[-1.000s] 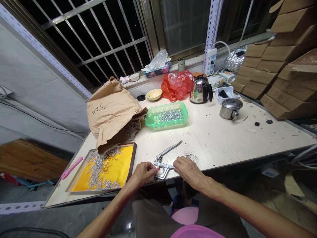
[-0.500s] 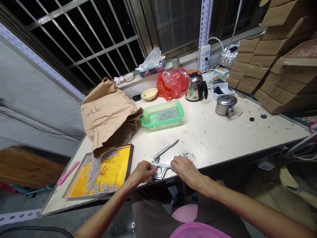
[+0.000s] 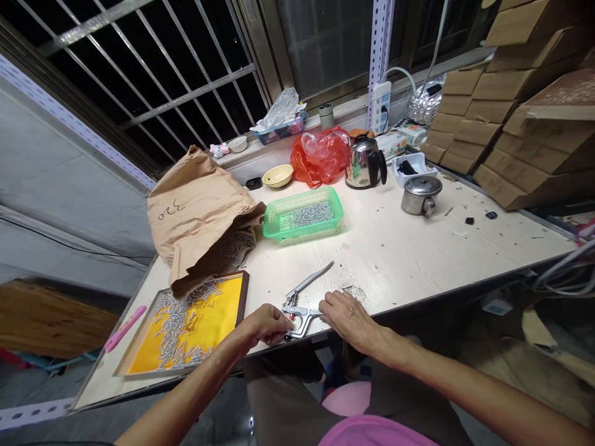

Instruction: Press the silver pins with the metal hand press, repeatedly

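Silver hand-press pliers [image 3: 301, 305]: lying at the near table edge, handles spread, upper lever angled away from both hands. Left hand [image 3: 266, 324]: fingertips pinched at the tool's head, apparently on a small part too tiny to make out. Right hand [image 3: 346, 314]: flat, fingers loosely extended onto the lower handle, pressing rather than gripping. Beyond the right fingertips: scattered metal bits [image 3: 356, 291]. Left of the left fingers: yellow-lined tray of small silver pins [image 3: 190, 322]. Risk: fingertips so near the head could be nipped if the lever drops; the part may slip.
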Action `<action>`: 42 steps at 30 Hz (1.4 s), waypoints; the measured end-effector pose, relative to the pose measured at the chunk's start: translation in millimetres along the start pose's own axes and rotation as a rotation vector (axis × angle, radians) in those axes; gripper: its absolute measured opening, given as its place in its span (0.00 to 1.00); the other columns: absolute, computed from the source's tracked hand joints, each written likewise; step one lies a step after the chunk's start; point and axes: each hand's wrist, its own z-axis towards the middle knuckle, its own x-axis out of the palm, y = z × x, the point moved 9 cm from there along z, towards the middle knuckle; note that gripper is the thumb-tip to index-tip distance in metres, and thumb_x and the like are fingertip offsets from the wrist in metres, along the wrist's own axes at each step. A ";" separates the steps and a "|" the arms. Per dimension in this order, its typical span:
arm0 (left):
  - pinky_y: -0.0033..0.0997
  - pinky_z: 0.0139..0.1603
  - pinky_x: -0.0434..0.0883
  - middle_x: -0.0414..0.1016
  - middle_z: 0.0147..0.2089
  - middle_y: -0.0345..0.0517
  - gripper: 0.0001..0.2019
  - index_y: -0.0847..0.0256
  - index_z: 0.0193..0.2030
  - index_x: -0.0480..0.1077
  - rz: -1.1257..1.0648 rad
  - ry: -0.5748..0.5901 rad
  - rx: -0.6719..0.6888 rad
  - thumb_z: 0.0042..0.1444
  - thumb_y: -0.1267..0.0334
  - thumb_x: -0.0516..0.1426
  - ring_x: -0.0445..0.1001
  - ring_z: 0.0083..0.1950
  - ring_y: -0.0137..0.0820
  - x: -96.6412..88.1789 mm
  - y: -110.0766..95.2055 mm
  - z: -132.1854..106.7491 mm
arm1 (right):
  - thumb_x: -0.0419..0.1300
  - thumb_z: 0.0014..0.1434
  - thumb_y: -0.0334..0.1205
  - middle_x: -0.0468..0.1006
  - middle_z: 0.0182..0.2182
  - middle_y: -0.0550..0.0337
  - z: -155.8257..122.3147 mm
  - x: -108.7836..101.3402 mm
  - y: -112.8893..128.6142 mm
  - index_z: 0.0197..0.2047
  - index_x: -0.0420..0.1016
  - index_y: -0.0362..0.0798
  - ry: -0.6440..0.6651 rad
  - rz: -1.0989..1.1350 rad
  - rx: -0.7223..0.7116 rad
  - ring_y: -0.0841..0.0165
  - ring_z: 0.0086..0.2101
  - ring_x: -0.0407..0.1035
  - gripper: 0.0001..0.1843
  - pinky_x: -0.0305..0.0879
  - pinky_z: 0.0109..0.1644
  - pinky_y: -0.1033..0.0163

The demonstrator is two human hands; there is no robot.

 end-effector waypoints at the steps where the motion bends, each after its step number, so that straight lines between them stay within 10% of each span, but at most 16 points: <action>1: 0.21 0.17 0.48 0.59 0.14 0.35 0.30 0.64 0.21 0.65 -0.026 -0.002 -0.011 0.26 0.36 0.63 0.53 0.16 0.21 0.4 3.1 0.6 | 0.62 0.62 0.31 0.66 0.36 0.58 1.0 -3.4 -2.1 0.37 0.66 0.46 0.009 0.017 0.002 0.63 0.38 0.61 0.07 0.58 0.43 0.60; 10: 0.19 0.16 0.52 0.61 0.15 0.35 0.31 0.65 0.25 0.67 -0.140 -0.078 -0.026 0.26 0.37 0.65 0.56 0.16 0.21 -1.3 15.3 2.0 | 0.73 0.39 0.62 0.45 0.61 0.33 33.7 -7.0 -40.7 0.66 0.48 0.38 0.172 -0.078 -0.009 0.44 0.61 0.33 0.63 0.36 0.61 0.39; 18: 0.20 0.14 0.52 0.61 0.14 0.36 0.29 0.63 0.20 0.62 -0.110 -0.104 -0.015 0.28 0.37 0.63 0.56 0.14 0.21 -2.6 19.5 2.8 | 0.73 0.40 0.58 0.63 0.51 0.40 40.0 -11.6 -28.3 0.62 0.56 0.32 0.159 -0.120 0.002 0.50 0.51 0.54 0.57 0.41 0.61 0.42; 29: 0.20 0.14 0.49 0.60 0.15 0.35 0.28 0.61 0.20 0.59 -0.129 -0.169 0.026 0.31 0.36 0.61 0.55 0.14 0.21 -2.0 24.0 2.9 | 0.73 0.46 0.53 0.65 0.43 0.46 29.4 -15.1 -19.9 0.52 0.66 0.35 0.085 -0.175 0.009 0.53 0.44 0.57 0.39 0.50 0.57 0.46; 34: 0.23 0.20 0.57 0.63 0.18 0.38 0.19 0.63 0.22 0.64 0.180 -0.382 0.005 0.51 0.48 0.57 0.62 0.19 0.26 -13.2 15.5 -17.6 | 0.73 0.50 0.48 0.66 0.40 0.49 27.5 -16.7 -18.3 0.43 0.69 0.40 0.122 -0.122 0.012 0.55 0.42 0.59 0.26 0.60 0.46 0.55; 38: 0.28 0.38 0.66 0.70 0.36 0.45 0.08 0.61 0.36 0.72 0.618 -0.747 0.355 0.61 0.63 0.53 0.70 0.40 0.34 -8.3 -37.3 -51.2 | 0.73 0.50 0.44 0.66 0.40 0.51 24.7 -19.4 -18.5 0.42 0.69 0.42 0.099 -0.069 0.021 0.57 0.42 0.59 0.23 0.60 0.44 0.57; 42: 0.39 0.51 0.67 0.67 0.50 0.48 0.11 0.60 0.49 0.67 0.796 -0.705 0.715 0.60 0.65 0.56 0.64 0.52 0.40 26.8 -78.7 -46.6 | 0.73 0.50 0.42 0.66 0.40 0.52 23.5 -16.8 -17.6 0.44 0.69 0.41 0.074 -0.068 0.015 0.57 0.42 0.59 0.24 0.60 0.44 0.57</action>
